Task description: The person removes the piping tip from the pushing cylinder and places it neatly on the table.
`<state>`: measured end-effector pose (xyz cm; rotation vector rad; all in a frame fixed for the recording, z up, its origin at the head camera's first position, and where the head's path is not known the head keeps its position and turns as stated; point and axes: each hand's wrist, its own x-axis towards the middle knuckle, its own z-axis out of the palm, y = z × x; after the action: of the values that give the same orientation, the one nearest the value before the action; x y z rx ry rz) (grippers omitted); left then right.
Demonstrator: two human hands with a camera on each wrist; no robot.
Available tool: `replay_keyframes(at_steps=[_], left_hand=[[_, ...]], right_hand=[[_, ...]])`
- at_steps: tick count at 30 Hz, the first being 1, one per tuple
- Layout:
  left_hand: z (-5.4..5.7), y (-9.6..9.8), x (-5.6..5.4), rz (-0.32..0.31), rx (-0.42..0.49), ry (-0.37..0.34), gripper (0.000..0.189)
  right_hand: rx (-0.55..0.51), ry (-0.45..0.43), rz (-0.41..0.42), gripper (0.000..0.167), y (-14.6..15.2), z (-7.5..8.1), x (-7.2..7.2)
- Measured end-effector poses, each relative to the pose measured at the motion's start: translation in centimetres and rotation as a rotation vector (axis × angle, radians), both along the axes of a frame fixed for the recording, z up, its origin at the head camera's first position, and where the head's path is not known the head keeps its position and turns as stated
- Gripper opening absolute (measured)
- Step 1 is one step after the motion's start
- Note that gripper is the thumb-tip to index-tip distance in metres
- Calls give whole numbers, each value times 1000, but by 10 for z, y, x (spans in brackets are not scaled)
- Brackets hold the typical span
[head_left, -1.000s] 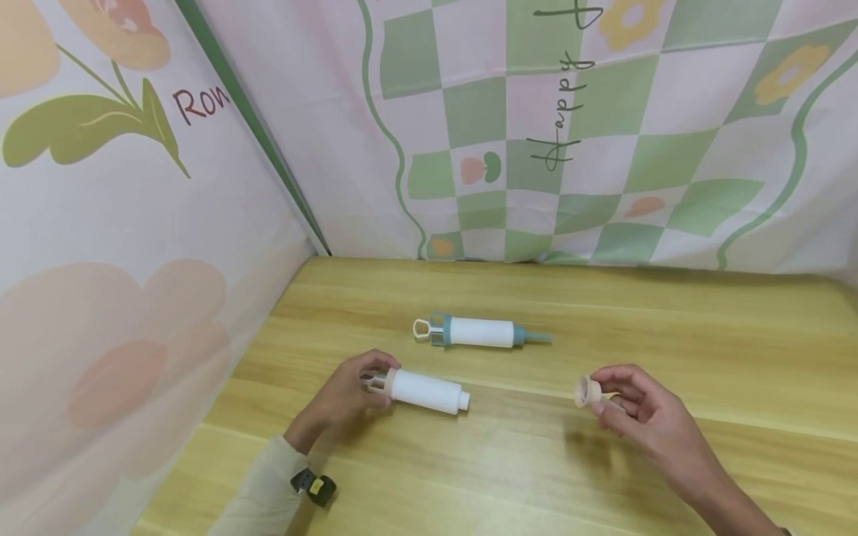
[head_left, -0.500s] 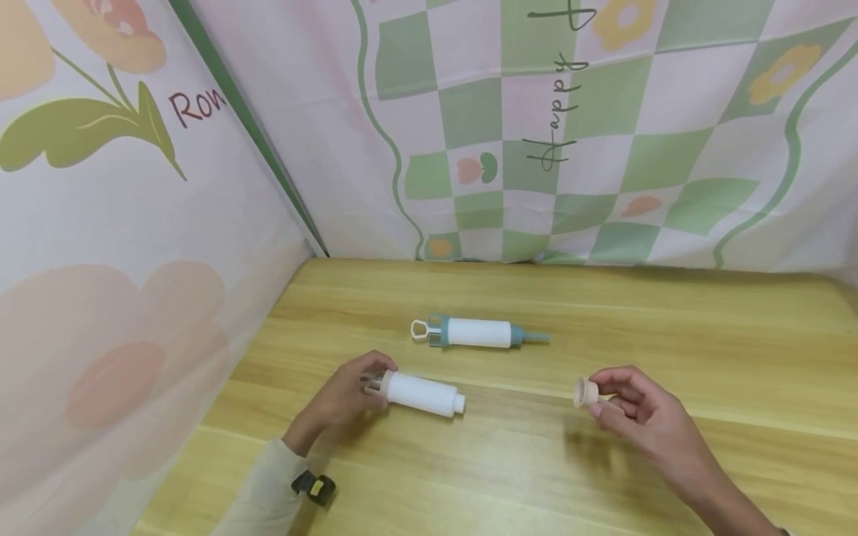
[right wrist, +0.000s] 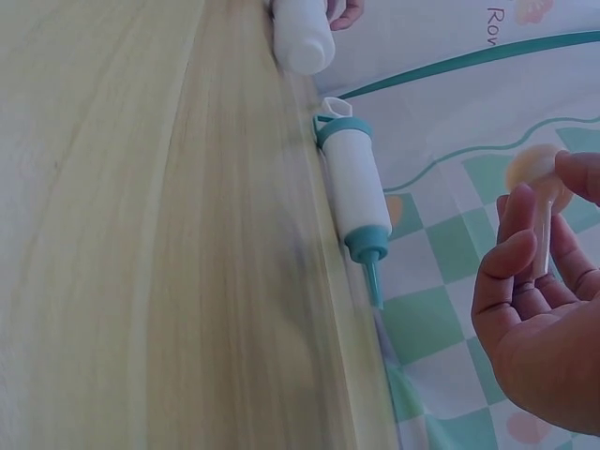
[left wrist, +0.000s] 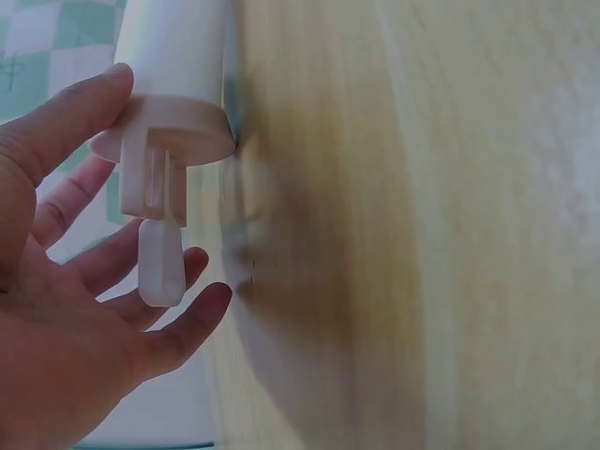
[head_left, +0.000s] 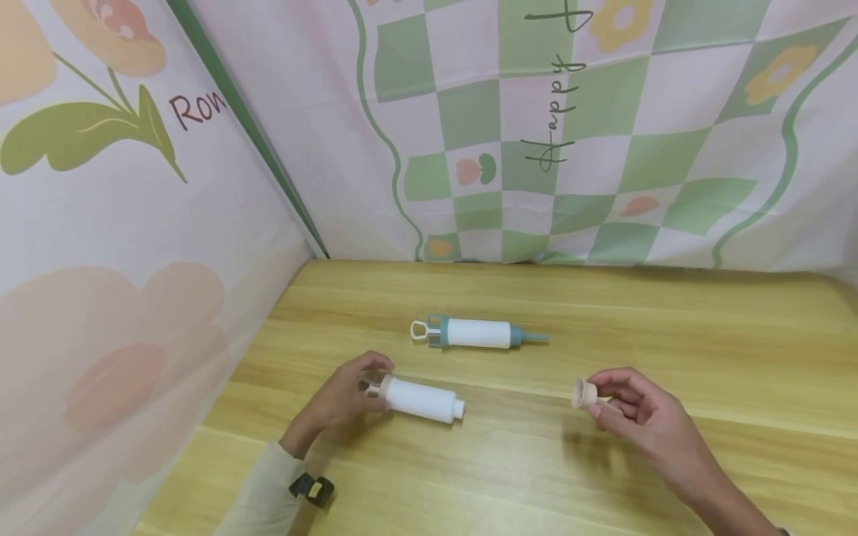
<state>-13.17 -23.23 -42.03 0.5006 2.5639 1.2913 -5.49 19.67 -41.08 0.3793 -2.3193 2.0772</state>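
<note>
1. The white tube (head_left: 421,400) is nearer the person than the teal syringe (head_left: 478,333), roughly parallel with it and apart from it. Its bare stub (head_left: 459,409) points the same way as the syringe's tip; whether the tube touches the counter I cannot tell.
2. On the syringe's near side, towards its handle end, is the left hand (head_left: 345,394). Its grip is clamped on the tube's beige collar (left wrist: 183,131), thumb along 1 side; the other fingers curve loosely about the pale handle (left wrist: 161,262).
3. The beige nozzle (head_left: 588,393) is beyond the syringe's tip and nearer the person, raised above the counter. Its wide mouth faces the tube, well apart from it.
4. Just past the nozzle, farther from the syringe, is the right hand (head_left: 646,417), its grip pinched on that nozzle between thumb and fingers.
5. The syringe itself lies flat on the wood-grain counter (head_left: 536,461), teal at both ends of its white barrel.
6. Nearer the person than the syringe, a black strap (head_left: 312,489) sits at the pale left sleeve (head_left: 258,487).
7. Behind the syringe hangs a green-and-white checked cloth (head_left: 536,112).
</note>
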Motion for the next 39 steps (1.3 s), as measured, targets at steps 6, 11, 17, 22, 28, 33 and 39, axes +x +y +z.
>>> replay_keyframes(at_steps=[6,11,17,22,28,33,39], left_hand=[[3,-1,2,5,-4,-14,52],[8,-3,4,3,-1,-8,57],[11,3,3,-2,-38,100,63],[16,15,4,6,-65,248,61],[18,41,7,56,-39,377,62],[19,58,8,55,7,454,64],[18,76,10,38,9,477,63]], right_hand=[[-21,4,10,29,1,-1,0],[-20,-4,12,28,2,0,1],[12,-9,7,27,3,4,2],[2,0,8,27,3,4,2],[-7,15,15,27,2,3,2],[-20,13,30,28,1,3,3],[28,1,4,27,-3,5,4]])
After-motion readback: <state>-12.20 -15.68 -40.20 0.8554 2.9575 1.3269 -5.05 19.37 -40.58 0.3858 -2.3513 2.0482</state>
